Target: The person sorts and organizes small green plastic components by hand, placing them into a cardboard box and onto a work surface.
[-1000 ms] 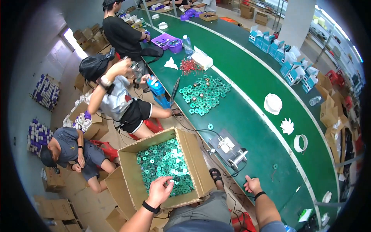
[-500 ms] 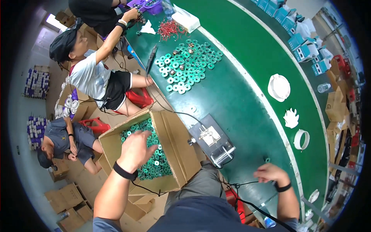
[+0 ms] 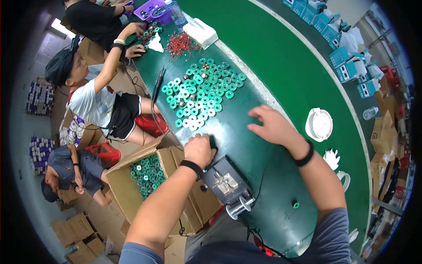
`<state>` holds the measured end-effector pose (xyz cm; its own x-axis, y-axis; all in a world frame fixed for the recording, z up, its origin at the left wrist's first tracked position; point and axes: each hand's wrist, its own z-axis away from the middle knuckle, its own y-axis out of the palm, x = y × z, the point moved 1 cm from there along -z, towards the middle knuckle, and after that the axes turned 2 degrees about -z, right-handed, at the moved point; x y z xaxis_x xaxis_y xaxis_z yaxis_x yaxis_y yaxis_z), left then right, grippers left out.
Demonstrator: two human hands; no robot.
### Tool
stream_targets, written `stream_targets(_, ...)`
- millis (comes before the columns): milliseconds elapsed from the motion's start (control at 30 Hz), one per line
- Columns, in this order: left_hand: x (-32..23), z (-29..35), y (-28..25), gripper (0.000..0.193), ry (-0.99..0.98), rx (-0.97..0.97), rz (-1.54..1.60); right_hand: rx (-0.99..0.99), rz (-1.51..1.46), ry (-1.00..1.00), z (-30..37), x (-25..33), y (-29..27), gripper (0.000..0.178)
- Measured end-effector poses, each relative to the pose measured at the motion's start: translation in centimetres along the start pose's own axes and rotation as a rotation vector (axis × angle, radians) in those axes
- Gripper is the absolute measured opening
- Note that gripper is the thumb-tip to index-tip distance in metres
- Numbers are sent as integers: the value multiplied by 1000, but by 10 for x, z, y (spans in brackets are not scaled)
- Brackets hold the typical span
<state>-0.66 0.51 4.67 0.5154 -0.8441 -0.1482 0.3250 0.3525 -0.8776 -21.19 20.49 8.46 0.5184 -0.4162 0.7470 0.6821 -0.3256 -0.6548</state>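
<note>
My left hand (image 3: pixel 198 150) is closed over the table beside the dark soldering station (image 3: pixel 226 178); whatever its fingers hold is hidden. My right hand (image 3: pixel 272 125) hovers above the green tabletop with its fingers apart and nothing visible in them. Just beyond both hands, many green rings (image 3: pixel 200 94) lie spread out, with a few copper-wound ones among them. Below my left arm stands an open cardboard box (image 3: pixel 122 185) partly filled with small green ring parts (image 3: pixel 147 174). A spool of wire (image 3: pixel 241 207) sits on the station's near end. One green ring (image 3: pixel 296 205) lies alone near my right arm.
A soldering iron (image 3: pixel 158 83) rests along the table's left edge. Red wires (image 3: pixel 180 45), a white tissue pack (image 3: pixel 200 31) and a purple basket (image 3: pixel 154 11) lie farther off. A co-worker (image 3: pixel 92 94) sits at the left. White plastic parts (image 3: pixel 318 124) stand on the green belt.
My left hand has left the box and moved to the table beside the soldering station, closing. My right hand has swung from the near right up over the middle of the table and opened.
</note>
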Motion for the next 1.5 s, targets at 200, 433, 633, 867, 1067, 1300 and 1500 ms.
stream_targets(200, -4, -13, 25, 31, 24, 44, -34, -119, 229, 98, -102, -38, 38, 75)
stream_targets(433, 15, -19, 32, 17, 65, -35, 59, 61, 348, 257, -162, -44, 38, 118)
stream_targets(633, 33, -25, 14, 34, 41, -289, 196, 153, 399, 234, -179, -56, 47, 122)
stream_targets(867, 72, -43, 18, 109, -189, -354, 145, 104, 447, 4, -160, -74, 51, 113)
stream_targets(1067, 57, -47, 19, 123, -205, -259, 237, 110, 462, 84, -156, -49, 46, 106)
stream_targets(1300, 40, -39, 14, 119, -178, -189, 240, 69, 436, 58, -154, -56, 40, 98)
stream_targets(1500, 58, -37, 25, 103, -127, -347, 317, 32, 419, 44, -161, -59, 47, 91)
